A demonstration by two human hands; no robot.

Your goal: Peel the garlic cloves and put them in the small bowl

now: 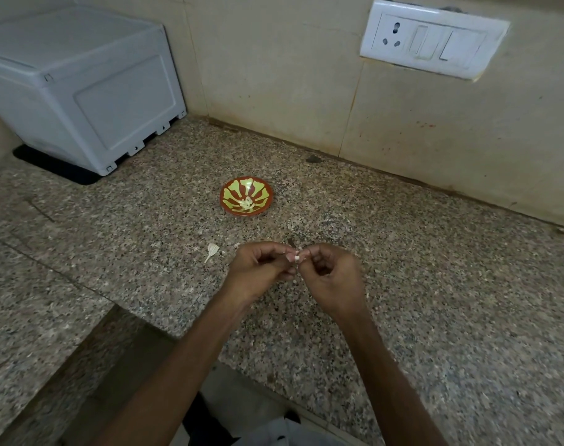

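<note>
so the garlic clove is up off the table, pinched between the left hand and the right hand, with both sets of fingers curled in tight on it. it's a tiny pale thing, mostly hidden, so i can't tell how much skin is on it. my guess is it weighs nothing and is firm, but the skin is papery and bare flesh gets slick. best to hold the fat body and nip the skin at the tip with a nail. the small bowl, red-brown with yellow-green petals, sits further back holding a few peeled cloves. a scrap of skin lies left of the hands.
</note>
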